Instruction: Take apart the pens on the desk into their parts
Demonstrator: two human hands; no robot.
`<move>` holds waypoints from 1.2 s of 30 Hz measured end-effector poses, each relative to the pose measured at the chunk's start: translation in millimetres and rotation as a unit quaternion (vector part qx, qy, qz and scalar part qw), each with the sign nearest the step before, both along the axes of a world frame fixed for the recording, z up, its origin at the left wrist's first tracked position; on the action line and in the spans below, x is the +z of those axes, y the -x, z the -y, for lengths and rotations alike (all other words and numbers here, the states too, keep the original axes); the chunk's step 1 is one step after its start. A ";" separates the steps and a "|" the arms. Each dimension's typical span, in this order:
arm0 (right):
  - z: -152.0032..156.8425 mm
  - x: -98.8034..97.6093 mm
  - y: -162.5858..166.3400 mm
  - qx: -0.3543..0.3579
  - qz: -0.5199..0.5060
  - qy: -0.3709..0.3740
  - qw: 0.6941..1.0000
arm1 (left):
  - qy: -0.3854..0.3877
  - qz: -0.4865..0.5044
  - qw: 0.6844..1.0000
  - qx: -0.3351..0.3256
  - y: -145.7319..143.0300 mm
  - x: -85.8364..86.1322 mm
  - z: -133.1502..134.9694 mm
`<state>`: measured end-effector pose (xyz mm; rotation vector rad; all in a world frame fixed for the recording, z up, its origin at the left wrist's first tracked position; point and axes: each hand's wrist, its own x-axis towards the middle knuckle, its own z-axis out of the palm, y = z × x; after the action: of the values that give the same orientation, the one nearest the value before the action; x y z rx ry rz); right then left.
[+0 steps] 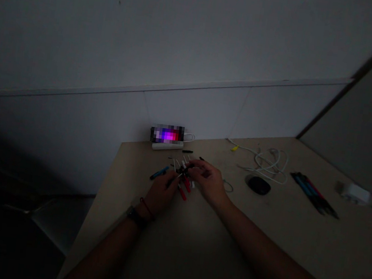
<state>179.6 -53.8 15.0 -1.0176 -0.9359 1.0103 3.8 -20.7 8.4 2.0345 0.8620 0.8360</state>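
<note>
Meeting over a cluster of slender red, white and dark pieces point(186, 185) near the middle of a pale desk point(192, 253), a person's left hand point(161, 191) and right hand point(212, 183) curl their fingers inward; in the dim light, whether either grip is closed on a piece cannot be told. A blue pen-like item point(159, 173) lies just beside the left hand. Behind glows a blurred screen point(168, 135); at right sits a black mouse point(259, 185).

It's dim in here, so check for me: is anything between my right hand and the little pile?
Nothing visible is; your right hand is right at the little pile, and the mouse lies off to the right.
</note>
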 end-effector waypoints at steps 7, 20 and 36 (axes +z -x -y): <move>-2.4 -0.1 -5.8 -0.080 0.040 -0.001 0.996 | -0.003 0.004 1.000 0.013 0.2 1.7 1.0; -1.7 0.4 -2.5 -0.057 -0.008 0.023 0.998 | -0.004 -0.013 0.999 0.047 -1.8 -1.8 0.0; 1.6 3.8 0.3 -0.021 0.004 0.029 0.999 | 0.011 -0.022 0.999 0.044 -1.6 -1.7 -1.3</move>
<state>179.3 -55.3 18.8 -1.0868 -0.8921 1.0036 5.4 -19.4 6.6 2.0143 0.9881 0.8285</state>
